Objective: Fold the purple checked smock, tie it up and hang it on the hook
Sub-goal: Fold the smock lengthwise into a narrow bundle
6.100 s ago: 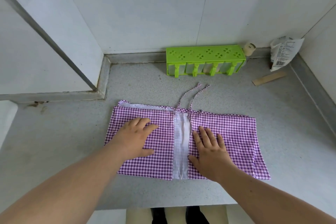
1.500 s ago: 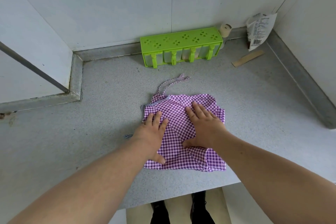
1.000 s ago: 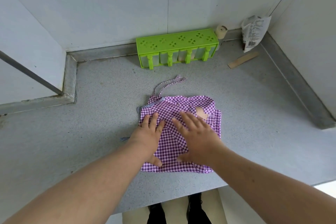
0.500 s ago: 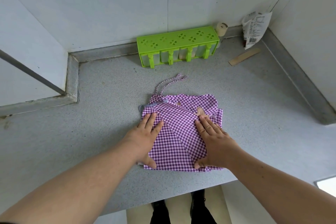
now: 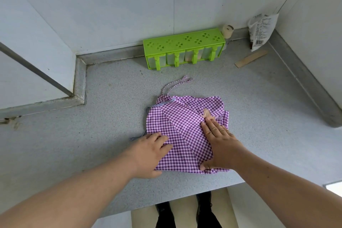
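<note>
The print and barcode on the white packet (image 5: 261,30), far beyond the right hand (image 5: 220,144), are too small to read. Both hands lie flat with fingers spread, gripping nothing, on the folded purple checked smock (image 5: 185,129) on the grey counter (image 5: 74,144); the left hand (image 5: 148,153) presses its near-left corner, the right its right side.

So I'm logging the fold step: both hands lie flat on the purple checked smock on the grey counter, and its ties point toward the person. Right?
Not quite. The head view shows the ties pointing away from the person, toward the green rack. The rest holds: left hand and right hand lie flat on the smock on the grey counter.
</note>
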The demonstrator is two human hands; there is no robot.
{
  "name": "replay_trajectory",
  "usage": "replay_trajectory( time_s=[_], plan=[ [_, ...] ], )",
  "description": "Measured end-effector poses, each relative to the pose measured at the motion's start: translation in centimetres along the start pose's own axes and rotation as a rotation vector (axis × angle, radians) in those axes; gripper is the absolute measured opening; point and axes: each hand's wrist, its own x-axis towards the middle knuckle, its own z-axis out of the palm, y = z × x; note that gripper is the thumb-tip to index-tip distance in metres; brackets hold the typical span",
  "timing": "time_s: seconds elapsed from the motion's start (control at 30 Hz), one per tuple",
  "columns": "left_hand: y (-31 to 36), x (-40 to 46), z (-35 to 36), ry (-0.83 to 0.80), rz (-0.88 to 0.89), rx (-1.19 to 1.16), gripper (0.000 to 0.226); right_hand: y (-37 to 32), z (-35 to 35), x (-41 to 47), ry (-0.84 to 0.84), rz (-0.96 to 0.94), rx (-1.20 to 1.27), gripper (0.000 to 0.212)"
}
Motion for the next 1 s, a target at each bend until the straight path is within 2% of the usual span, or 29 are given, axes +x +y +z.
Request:
replay_trajectory(
  time_s=[0.17, 0.3, 0.37, 0.43, 0.5, 0.63, 0.73, 0.83, 0.93, 1.0],
  plan=[
    [1.6, 0.2, -0.8, -0.013, -0.077, -0.013, 0.081, -1.3, -1.3, -1.0, 0.039, -0.030, -0.064, 0.139],
    [2.3, 0.2, -1.4, -0.038, -0.116, -0.062, 0.076, -3.0, -2.0, -3.0, 0.181, -0.175, -0.069, 0.088],
    [2.1, 0.1, -1.5, -0.018, -0.136, -0.173, 0.075, -3.6, -1.7, -3.8, 0.141, -0.194, -0.049, 0.083],
    [1.5, 0.0, -1.7, -0.011, -0.154, -0.309, 0.068, -3.8, -1.1, -4.1, 0.079, -0.176, -0.060, 0.091],
    [0.9, -0.2, -2.2, 0.012, -0.175, -0.417, 0.056, -3.8, -0.7, -4.2, 0.062, -0.129, -0.046, 0.089],
    [-0.2, -0.9, -2.8, 0.020, -0.253, -0.604, 0.042, -4.0, -1.2, -4.3, 0.073, -0.051, 0.080, 0.058],
    [-1.1, -0.9, -2.8, 0.020, -0.327, -0.755, 0.016, -3.7, -2.0, -4.0, 0.091, 0.017, 0.208, 0.035],
    [-1.8, -0.9, -3.5, 0.077, -0.384, -0.899, 0.016, -2.7, -3.4, -3.8, 0.117, 0.078, 0.365, 0.018],
    [-2.2, -0.7, -4.0, 0.179, -0.449, -1.102, 0.010, -1.6, -5.2, -3.8, 0.148, 0.093, 0.413, 0.025],
    [-2.4, -0.7, -4.3, 0.195, -0.480, -1.241, 0.023, -1.0, -6.5, -3.9, 0.125, 0.124, 0.424, 0.048]
  ],
)
